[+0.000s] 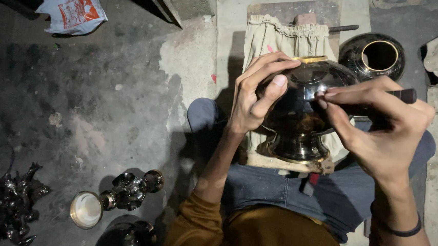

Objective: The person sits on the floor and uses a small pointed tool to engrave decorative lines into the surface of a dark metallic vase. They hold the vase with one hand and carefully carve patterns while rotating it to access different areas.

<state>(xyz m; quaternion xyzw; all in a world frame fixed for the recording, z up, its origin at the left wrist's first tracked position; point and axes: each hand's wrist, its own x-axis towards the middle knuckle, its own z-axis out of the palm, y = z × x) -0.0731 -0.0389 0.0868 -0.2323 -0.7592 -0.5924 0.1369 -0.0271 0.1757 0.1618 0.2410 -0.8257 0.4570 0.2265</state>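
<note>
A dark, shiny metal vase (299,118) with a brass rim and flared foot lies tilted on a cloth-covered block (281,40) between my knees. My left hand (256,95) grips its rounded body from the left, thumb pressed on the surface. My right hand (378,124) holds a thin dark-handled tool (403,95), its tip touching the vase's shoulder near the rim.
A second dark round pot (372,55) with a gold-rimmed mouth stands behind the vase. On the stained concrete floor at lower left lie an ornate dark metal piece (116,195), a heap of dark metal figures (2,205) and another dark vessel (126,237). A plastic bag (73,9) lies at top left.
</note>
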